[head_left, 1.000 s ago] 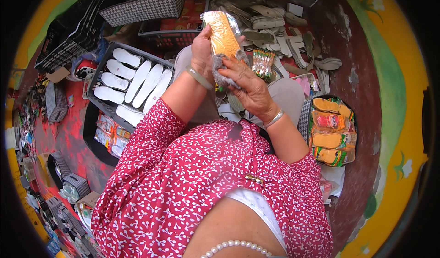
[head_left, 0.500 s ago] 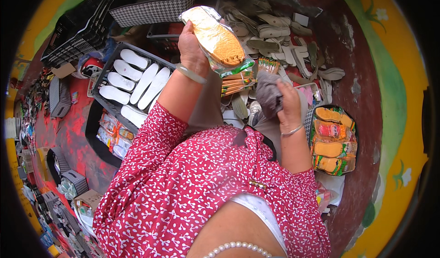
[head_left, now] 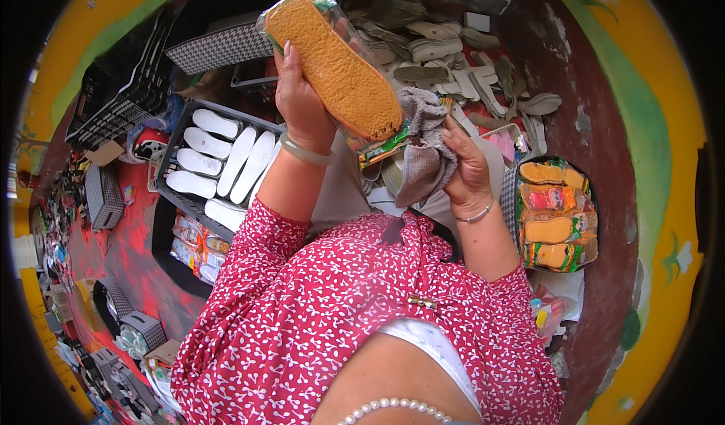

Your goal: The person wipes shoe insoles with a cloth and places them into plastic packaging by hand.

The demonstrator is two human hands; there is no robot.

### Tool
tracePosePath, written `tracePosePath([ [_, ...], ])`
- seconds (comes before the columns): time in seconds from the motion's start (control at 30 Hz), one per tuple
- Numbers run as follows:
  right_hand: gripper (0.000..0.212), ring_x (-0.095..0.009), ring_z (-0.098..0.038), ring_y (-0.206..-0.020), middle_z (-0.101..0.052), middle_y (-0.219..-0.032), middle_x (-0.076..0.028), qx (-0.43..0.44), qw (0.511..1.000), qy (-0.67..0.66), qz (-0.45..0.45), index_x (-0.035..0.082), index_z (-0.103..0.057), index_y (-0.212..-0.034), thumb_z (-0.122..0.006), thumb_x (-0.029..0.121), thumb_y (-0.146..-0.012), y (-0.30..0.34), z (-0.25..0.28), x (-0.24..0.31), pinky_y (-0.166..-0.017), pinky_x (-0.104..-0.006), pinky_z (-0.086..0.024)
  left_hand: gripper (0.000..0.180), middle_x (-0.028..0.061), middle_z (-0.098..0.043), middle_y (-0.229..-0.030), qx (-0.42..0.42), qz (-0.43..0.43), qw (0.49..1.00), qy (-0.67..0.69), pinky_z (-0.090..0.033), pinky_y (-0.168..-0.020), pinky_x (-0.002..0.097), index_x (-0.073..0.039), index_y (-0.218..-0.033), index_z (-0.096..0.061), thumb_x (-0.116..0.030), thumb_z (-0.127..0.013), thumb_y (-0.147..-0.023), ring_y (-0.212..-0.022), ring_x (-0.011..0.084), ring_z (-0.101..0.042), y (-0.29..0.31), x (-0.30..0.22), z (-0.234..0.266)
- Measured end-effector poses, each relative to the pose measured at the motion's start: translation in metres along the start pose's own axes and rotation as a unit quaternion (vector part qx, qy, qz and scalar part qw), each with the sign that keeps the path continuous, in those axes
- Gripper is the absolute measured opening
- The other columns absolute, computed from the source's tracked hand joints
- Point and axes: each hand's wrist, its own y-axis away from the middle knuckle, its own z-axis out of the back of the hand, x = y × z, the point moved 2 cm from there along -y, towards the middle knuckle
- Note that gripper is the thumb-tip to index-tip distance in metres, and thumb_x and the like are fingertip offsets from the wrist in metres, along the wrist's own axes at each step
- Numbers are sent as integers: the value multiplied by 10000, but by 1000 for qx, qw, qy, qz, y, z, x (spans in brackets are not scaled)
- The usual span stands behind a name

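Note:
My left hand (head_left: 298,100) is closed around a pack of orange-yellow insoles (head_left: 336,66) in clear wrap, held up and tilted, its wide end toward the upper left. A textured insole sole faces me, and green printed packaging shows at the edges. Gripped in my right hand (head_left: 470,170) is a crumpled grey cloth (head_left: 424,157). Its upper part lies against the lower right end of the pack; whether it presses there I cannot tell. The fingers behind the pack are partly hidden.
On the left, a dark crate (head_left: 198,210) holds white insoles (head_left: 242,157). Below it is a black bin (head_left: 165,251) of wrapped packs. A basket (head_left: 510,206) of orange insole packs stands at the right. Loose grey-white insoles (head_left: 434,47) are heaped at the far side.
The insole pack has come nearer and turned so its face shows less glare. My right hand has moved slightly left, bringing the cloth, now more spread out, to the pack's lower end.

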Motion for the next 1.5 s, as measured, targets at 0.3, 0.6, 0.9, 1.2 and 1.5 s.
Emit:
tracePosePath([
  [0.3, 503, -194, -561, -1075, -579, -1157, -75, -82, 994, 64, 36, 54, -464, -1254, -677, 0, -801, -8, 8, -22, -941, -337, -455, 388, 134, -468, -1289, 10, -37, 994, -103, -464, -940, 393, -128, -1362, -267, -240, -333, -996, -1120, 256, -540, 32, 12, -28],
  [0.6, 346, -94, -601, -880, -639, -965, -7, -131, 914, 313, 222, 56, -590, -1109, -691, -22, -787, 8, 21, 47, -793, -228, -489, 665, 136, -341, -1437, 5, -285, 841, -459, -228, -1091, 375, -47, -1436, -235, -108, -576, -868, -1342, 239, -299, 14, 2, 3],
  [0.9, 329, -71, -560, -879, -624, -973, -22, 17, 774, 607, 179, 17, -602, -1028, -690, -35, -715, 21, -19, 61, -765, -241, -467, 586, 170, -631, -1005, 463, 251, 608, -595, -472, -793, 347, 18, -1151, -526, -234, -785, -690, -915, 251, -617, 44, 37, -51],
  [1.2, 182, -29, -548, -753, -625, -825, 19, -51, 825, 525, 203, 11, -609, -956, -668, -25, -787, 29, -6, 55, -659, -194, -456, 417, 117, -660, -809, 465, 326, 598, -566, -480, -697, 317, 12, -1078, -583, -125, -755, -723, -739, 162, -620, 49, 47, -40],
  [1.5, 173, -37, -543, -759, -613, -839, 17, 0, 816, 560, 146, 6, -624, -940, -674, -20, -776, 30, -14, 50, -675, -198, -448, 354, 39, -663, -789, 456, 380, 635, -495, -480, -693, 266, 18, -1036, -612, -118, -760, -744, -727, 67, -575, 57, 28, -36],
])
